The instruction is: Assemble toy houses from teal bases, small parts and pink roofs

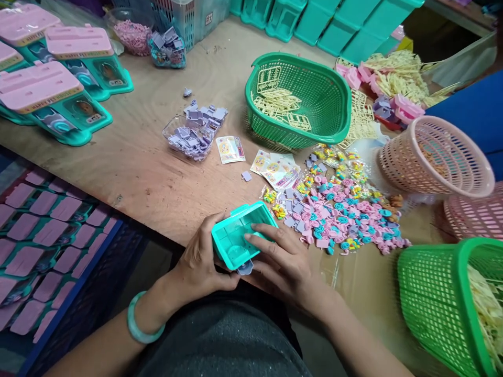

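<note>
My left hand [198,256] is closed around the left side of a teal plastic toy-house box [236,238], its open side facing up. Two fingers of my right hand [285,256] reach inside the box, while the others curl under its near right wall, gripping it. A small grey-purple plastic part [245,268] sticks out at the box's near edge, beside my right fingers; whether they touch it I cannot tell. Just beyond my right hand lies a loose pile of pink and blue swirl pieces [338,209], with purple parts and small bags of yellow bits.
A green basket [341,99] holds cream plastic frames. Purple parts fill a clear tub [167,133]. Sticker sheets [277,170] lie nearby. Finished pink-roofed houses [47,86] stand at left, teal boxes [314,23] at the back. A pink basket [412,157] and green basket [428,293] flank the right.
</note>
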